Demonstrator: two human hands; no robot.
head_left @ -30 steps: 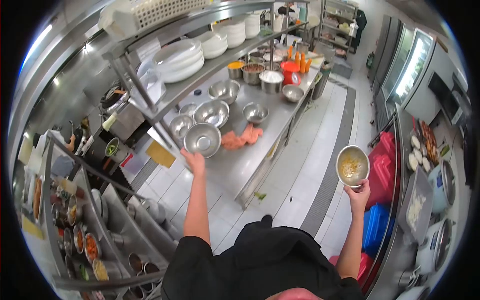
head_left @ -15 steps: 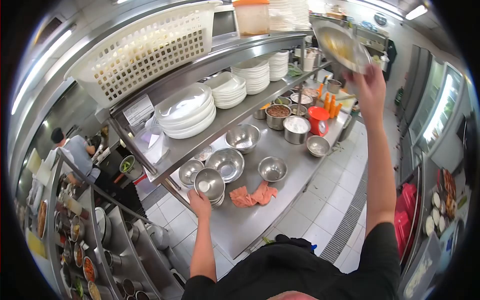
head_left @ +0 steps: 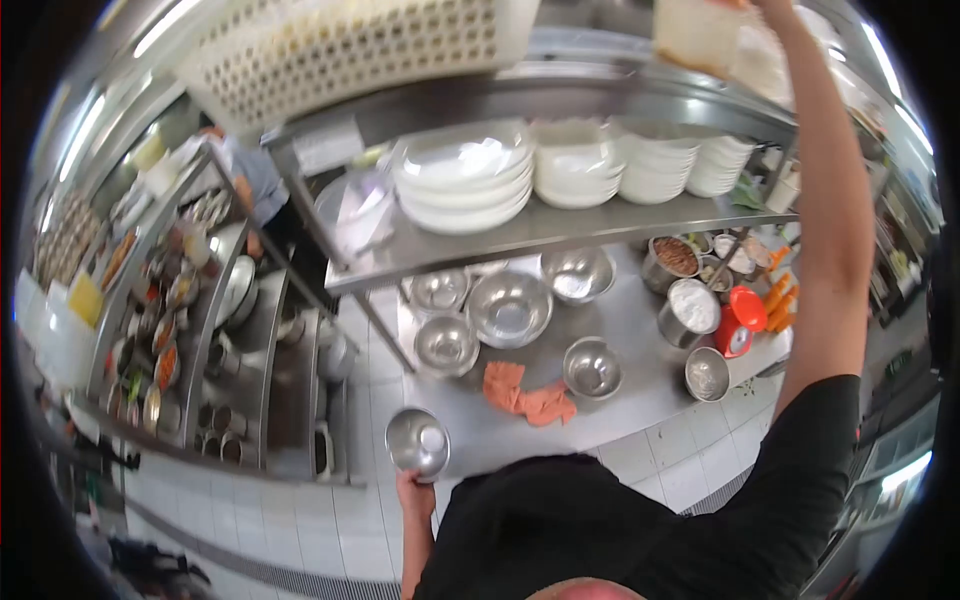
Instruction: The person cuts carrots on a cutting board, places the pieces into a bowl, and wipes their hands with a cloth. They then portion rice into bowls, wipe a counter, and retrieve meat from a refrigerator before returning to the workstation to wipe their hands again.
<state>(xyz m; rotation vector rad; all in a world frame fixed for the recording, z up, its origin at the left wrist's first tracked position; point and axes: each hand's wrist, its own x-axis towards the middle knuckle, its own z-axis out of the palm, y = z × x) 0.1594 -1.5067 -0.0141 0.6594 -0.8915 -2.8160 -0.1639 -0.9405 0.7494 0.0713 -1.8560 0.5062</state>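
Note:
My left hand [head_left: 415, 492] grips the rim of a metal bowl [head_left: 412, 438], with something small and white inside it. The bowl is tilted towards me, beyond the near left end of the steel worktable [head_left: 480, 420]. At the top edge my right hand [head_left: 768, 4] is raised by a tub [head_left: 696, 38] on the upper shelf; its fingers are cut off and whatever it holds is hidden. An orange cloth [head_left: 525, 397] lies on the worktable beside a small metal bowl [head_left: 592, 369]. Larger metal bowls [head_left: 508, 308] stand behind the cloth.
White dishes [head_left: 465, 185] are stacked on the middle shelf, below a perforated white basket [head_left: 350, 50]. On the right are a red scale [head_left: 738, 322], orange bottles [head_left: 780, 302] and ingredient pots [head_left: 690, 308]. Another person [head_left: 258, 180] is behind the left rack [head_left: 240, 350].
My left hand has drawn its bowl down and away from the other bowls. My right arm has reached up to the upper shelf; the bowl it held is out of sight. The view has shifted.

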